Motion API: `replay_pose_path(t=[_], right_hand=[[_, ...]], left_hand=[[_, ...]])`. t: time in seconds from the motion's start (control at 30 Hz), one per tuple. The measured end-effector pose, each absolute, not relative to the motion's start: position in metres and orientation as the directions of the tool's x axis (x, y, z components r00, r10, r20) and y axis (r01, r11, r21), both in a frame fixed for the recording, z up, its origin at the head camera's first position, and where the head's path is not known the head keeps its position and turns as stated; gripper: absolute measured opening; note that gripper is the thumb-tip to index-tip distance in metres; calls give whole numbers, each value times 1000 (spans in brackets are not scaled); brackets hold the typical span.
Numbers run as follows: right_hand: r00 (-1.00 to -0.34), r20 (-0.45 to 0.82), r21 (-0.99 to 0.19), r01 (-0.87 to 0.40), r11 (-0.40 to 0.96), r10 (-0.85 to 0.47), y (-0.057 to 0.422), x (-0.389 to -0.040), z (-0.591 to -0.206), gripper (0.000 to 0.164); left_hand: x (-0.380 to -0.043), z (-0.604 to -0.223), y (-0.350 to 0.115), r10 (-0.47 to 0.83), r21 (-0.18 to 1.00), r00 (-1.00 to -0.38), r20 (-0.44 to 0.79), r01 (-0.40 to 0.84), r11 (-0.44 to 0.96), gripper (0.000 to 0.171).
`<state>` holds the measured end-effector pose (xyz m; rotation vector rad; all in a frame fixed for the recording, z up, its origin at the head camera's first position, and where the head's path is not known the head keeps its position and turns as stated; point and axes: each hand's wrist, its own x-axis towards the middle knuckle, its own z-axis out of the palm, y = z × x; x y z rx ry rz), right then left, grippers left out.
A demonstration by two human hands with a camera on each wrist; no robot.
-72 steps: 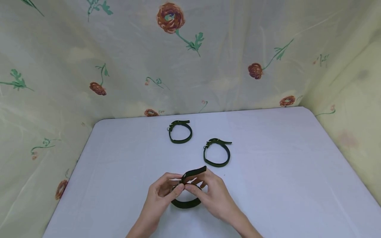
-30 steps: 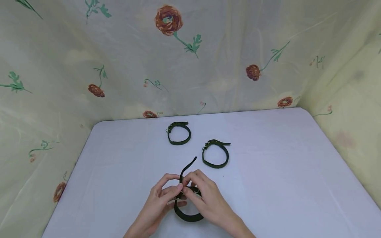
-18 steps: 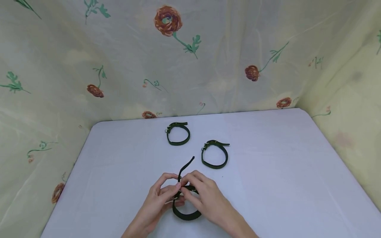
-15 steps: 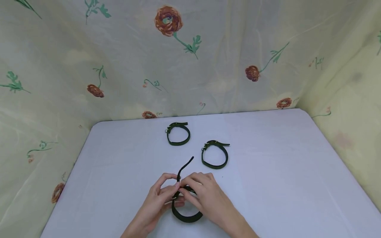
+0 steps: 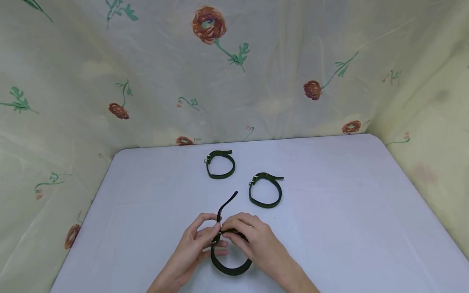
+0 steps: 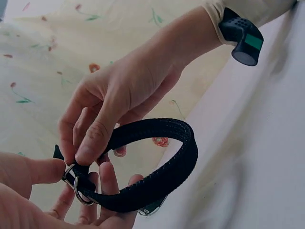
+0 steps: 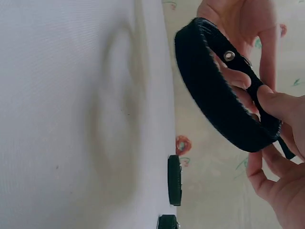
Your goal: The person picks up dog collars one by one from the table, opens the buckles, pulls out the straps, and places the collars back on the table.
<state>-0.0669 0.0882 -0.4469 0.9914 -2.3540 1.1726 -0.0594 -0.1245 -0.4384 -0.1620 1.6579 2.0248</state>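
Observation:
A dark dog collar [image 5: 231, 272], closed into a loop, hangs between both hands in front of me. My left hand [image 5: 190, 249] pinches it at the buckle end, thumb on top and other fingers behind. My right hand [image 5: 259, 243] pinches the strap just right of the buckle. The collar's loose strap end [image 5: 228, 202] sticks up past the fingers. In the left wrist view, a metal buckle [image 6: 69, 172] and a D-ring [image 6: 85, 193] show by the left fingers. A metal eyelet [image 7: 229, 56] is visible in the right wrist view. Fingers partly hide the buckle.
Two similar buckled collars lie on the white table [image 5: 348, 211] beyond the hands: one farther back [image 5: 221, 176], one nearer and to the right [image 5: 267, 205]. A flower-patterned curtain [image 5: 154, 73] stands behind the table and along its sides.
The loose strap end, earlier slanting right across the right hand, now stands up and away. My right fingers have shifted onto the strap beside the buckle, and the loop hangs lower.

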Motion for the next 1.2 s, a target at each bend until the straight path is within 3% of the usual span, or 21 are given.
replay_pose_path(t=[0.23,0.53,0.87,1.2], right_hand=[[-785,511,-707,-615,348,-350,89,-69,-444,12],[-904,392,-832,-428,354,-171,93,-71,-441,13],[-914,372,-855,-406,323,-163,91,-69,-439,17],[-945,296,-920,-321,226,-139,91,-69,-437,17]], left_hand=[[-54,-442,-126,270,924,-894,-359,-381,-31,53],[-43,-446,-125,217,956,-933,-288,-267,122,48],[-48,-444,-116,180,960,-945,-274,-256,118,44],[-48,-440,-112,104,951,-968,-228,-199,235,38]])
